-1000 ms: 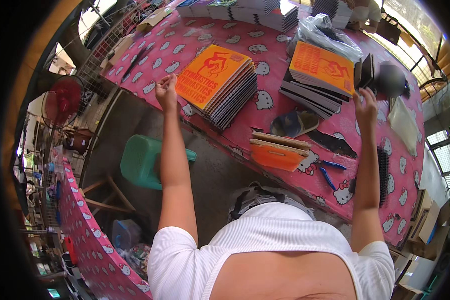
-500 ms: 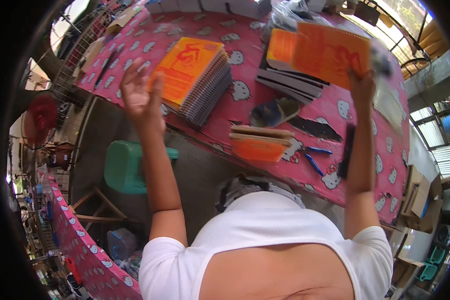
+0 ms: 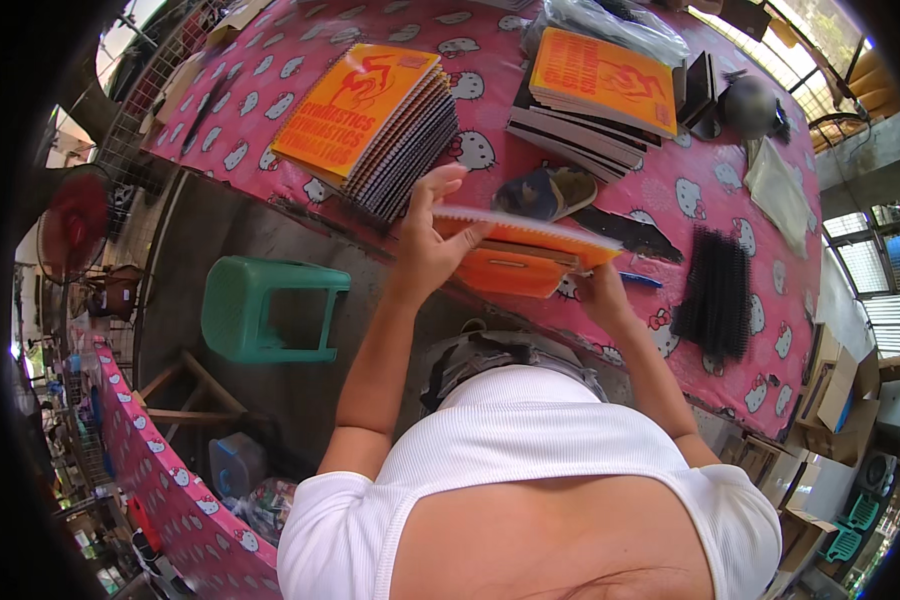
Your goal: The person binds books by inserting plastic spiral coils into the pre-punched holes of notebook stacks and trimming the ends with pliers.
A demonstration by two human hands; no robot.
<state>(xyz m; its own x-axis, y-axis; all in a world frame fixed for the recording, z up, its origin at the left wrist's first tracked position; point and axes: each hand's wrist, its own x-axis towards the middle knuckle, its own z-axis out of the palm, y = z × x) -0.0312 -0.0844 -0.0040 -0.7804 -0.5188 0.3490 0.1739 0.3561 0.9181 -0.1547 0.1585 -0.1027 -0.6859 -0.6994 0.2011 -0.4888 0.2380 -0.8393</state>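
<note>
Near the table's front edge I hold an orange-covered book [image 3: 535, 232] between both hands, its long edge turned up and its sheets nearly upright. My left hand [image 3: 432, 245] grips the left end, thumb on the near side. At the lower right corner is my right hand [image 3: 603, 292], its fingers closed and partly hidden. Just below and against the book stands an orange-faced wooden block [image 3: 510, 275]. Beyond my left hand lies a stack of spiral-bound orange books [image 3: 355, 115]. Another pile of orange-covered books [image 3: 605, 80], farther right, rests on black-and-white ones and shows no coils.
A slipper [image 3: 545, 192] lies behind the block. Black binding coils [image 3: 715, 295] and a blue-handled tool [image 3: 642, 280] are on the right of the pink table [image 3: 490, 100]. A green stool [image 3: 270, 310] stands at the lower left; a red fan [image 3: 75, 225] is farther left.
My right hand has brought the orange book from the right pile down to the block. My left hand has moved right, away from the spiral-bound stack, and taken the book's other end.
</note>
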